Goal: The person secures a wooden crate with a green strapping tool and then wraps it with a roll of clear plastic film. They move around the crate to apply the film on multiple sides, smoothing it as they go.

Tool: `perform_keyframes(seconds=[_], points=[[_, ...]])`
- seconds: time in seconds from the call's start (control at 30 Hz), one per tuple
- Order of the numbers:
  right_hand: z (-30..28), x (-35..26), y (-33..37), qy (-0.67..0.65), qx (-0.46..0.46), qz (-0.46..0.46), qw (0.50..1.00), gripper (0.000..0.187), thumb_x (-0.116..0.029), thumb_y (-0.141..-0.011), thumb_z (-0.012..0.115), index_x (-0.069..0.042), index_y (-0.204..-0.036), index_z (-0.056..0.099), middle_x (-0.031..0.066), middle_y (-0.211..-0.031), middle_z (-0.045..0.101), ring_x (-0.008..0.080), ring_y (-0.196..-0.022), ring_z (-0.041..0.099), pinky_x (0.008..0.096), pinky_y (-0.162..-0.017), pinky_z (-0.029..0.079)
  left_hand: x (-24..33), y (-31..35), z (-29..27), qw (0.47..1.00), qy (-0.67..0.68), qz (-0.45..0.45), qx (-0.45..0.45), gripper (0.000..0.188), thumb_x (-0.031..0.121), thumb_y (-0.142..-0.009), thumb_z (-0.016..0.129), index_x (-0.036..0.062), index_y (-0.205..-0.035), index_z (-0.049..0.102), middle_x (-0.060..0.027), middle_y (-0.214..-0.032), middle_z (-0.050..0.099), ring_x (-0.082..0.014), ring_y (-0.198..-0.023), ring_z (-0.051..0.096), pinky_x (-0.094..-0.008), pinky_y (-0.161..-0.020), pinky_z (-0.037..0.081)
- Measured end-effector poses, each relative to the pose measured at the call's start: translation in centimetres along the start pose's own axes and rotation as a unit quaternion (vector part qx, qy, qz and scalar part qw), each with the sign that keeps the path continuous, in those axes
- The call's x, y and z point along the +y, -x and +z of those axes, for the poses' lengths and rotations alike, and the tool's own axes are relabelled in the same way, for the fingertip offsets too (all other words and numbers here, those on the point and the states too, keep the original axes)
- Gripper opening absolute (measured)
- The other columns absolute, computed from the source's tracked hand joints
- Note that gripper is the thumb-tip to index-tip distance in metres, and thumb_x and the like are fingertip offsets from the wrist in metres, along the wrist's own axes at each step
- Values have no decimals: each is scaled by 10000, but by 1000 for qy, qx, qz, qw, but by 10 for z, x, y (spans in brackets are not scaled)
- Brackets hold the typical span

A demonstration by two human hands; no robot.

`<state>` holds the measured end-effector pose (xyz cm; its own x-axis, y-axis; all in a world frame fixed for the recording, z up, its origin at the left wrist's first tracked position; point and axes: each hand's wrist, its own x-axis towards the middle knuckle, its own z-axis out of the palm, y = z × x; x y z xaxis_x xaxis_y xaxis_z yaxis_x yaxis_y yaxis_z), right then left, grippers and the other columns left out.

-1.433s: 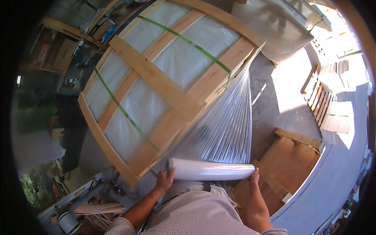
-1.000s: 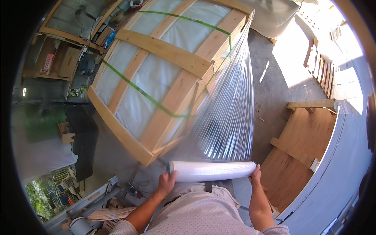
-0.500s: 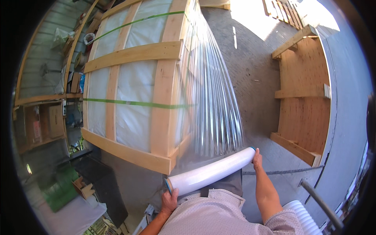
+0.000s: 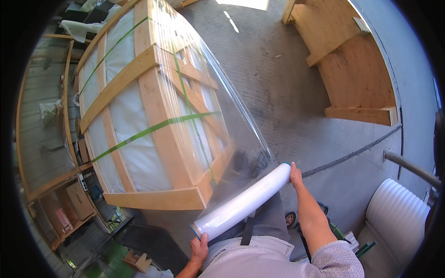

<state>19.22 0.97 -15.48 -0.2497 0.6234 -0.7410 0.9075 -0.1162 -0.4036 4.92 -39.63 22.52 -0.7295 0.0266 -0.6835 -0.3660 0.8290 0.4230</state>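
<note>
Across my front I hold a large roll of clear stretch film (image 4: 243, 199), tilted with its right end farther away. My left hand (image 4: 200, 248) grips the near-left end, by the core. The far-right end is in the grip of my right hand (image 4: 295, 175). From the roll a sheet of film (image 4: 227, 95) stretches forward to a tall wooden crate (image 4: 153, 125), clinging over its right side and corner. The crate has pale slats, white wrapping inside and green straps (image 4: 153, 130) round it.
Wooden panels with cross battens (image 4: 357, 69) lean on the grey wall at right. A big white foam roll (image 4: 398, 213) stands at lower right, below a metal bar (image 4: 410, 169). Shelves with boxes (image 4: 74, 204) line the left. Concrete floor (image 4: 264, 69) runs between crate and panels.
My view has turned and I have moved along the crate's corner, so more of its right side shows. The film has narrowed to a tighter band. Both hands keep hold of the roll.
</note>
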Motion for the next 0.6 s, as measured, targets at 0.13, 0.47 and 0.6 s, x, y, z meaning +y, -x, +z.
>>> perform_keyframes(seconds=[0.13,0.47,0.6], points=[[50,28,18,-36,-70,90,993,831,-592,-955,260,150,-935,632,377,-981,608,479,-1033,570,489,-906,403,-25,-3,-16,998,-54,14,-9,427,348,-925,516,-60,-954,636,-277,-793,640,-460,-831,637,-480,-727,486],[159,61,121,-146,23,194,970,812,-599,-923,371,162,-1074,612,323,-1109,623,400,-1077,599,438,-912,435,-79,-69,-96,939,-160,280,-117,337,255,-881,576,-30,-1051,636,-248,-988,653,-455,-894,624,-474,-830,492],[224,65,184,-201,61,262,942,808,-607,-919,384,138,-1163,582,284,-1184,608,373,-1080,596,434,-922,442,-92,-106,-139,887,-202,377,-174,279,213,-855,597,-7,-1019,646,-227,-950,659,-435,-902,617,-485,-837,478]])
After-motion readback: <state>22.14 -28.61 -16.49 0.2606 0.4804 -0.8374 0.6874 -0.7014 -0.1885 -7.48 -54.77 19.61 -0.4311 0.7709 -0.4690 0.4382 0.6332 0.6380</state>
